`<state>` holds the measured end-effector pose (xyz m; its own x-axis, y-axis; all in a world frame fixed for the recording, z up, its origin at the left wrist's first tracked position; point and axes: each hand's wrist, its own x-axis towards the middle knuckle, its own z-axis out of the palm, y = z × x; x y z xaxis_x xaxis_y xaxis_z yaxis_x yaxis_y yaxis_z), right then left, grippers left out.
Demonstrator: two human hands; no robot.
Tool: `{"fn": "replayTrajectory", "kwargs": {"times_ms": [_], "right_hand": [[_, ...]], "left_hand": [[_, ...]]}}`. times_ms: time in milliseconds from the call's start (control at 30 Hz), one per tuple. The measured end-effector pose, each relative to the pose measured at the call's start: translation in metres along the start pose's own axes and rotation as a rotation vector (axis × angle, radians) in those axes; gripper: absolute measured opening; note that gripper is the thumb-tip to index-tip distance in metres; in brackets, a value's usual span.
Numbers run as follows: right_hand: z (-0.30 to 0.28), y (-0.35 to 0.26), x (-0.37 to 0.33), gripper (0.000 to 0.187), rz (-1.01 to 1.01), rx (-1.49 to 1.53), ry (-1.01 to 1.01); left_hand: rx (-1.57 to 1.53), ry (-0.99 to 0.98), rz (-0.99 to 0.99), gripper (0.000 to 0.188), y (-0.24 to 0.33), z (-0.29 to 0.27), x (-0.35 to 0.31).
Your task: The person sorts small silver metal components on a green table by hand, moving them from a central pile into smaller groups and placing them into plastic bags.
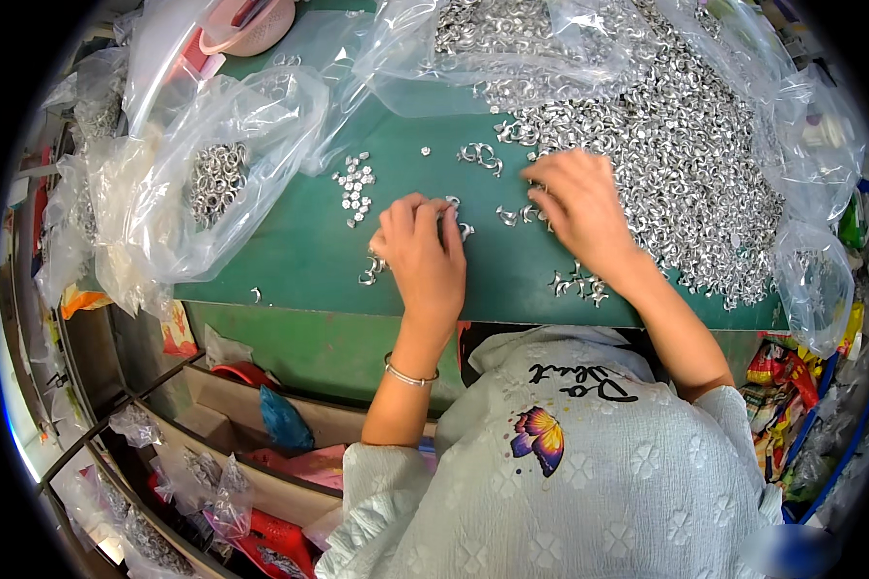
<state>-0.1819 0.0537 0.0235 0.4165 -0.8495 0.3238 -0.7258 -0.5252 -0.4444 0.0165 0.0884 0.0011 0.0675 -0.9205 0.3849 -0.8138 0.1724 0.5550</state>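
My left hand [423, 253] is over the green tabletop, its fingers curled down and drawn together. A small curved silver metal piece [453, 202] shows at its fingertips, and what lies under the fingers is hidden. More such pieces [369, 272] lie beside that hand. My right hand [581, 210] reaches left along the edge of a large pile of curved silver pieces [690, 154], its fingers bent and its thumb apart from them. Several loose pieces [508, 216] lie just under it. Small flower-like silver pieces [355, 183] form a cluster left of centre.
A clear plastic bag [261, 116] with silver rings [218, 181] stands at left. Plastic sheeting [406, 82] partly covers the pile at the back. A pink basket [251, 29] sits at the far left. Below the table's front edge is an open drawer [212, 396]. Coloured packets [782, 376] are at right.
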Motion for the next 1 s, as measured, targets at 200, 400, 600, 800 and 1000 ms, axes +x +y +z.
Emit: {"fn": "replayTrajectory", "kwargs": {"times_ms": [200,400,600,800,1000], "right_hand": [[0.000,-0.017,0.001,0.025,-0.056,0.028,-0.055],[0.006,-0.008,-0.001,0.017,-0.086,-0.031,-0.126],[0.006,-0.012,-0.002,0.016,-0.141,0.063,-0.171],[-0.009,-0.009,-0.010,0.019,-0.085,0.158,-0.077],[-0.023,-0.010,-0.032,0.023,-0.170,0.093,-0.287]], "left_hand": [[-0.046,-0.032,0.020,0.011,0.005,0.003,0.005],[-0.155,-0.161,0.067,0.012,0.024,-0.014,-0.015],[-0.163,-0.171,0.066,0.016,0.020,-0.013,-0.037],[-0.181,-0.235,0.032,0.019,0.023,-0.017,-0.043],[-0.197,-0.182,0.046,0.019,0.020,-0.008,-0.040]]}}
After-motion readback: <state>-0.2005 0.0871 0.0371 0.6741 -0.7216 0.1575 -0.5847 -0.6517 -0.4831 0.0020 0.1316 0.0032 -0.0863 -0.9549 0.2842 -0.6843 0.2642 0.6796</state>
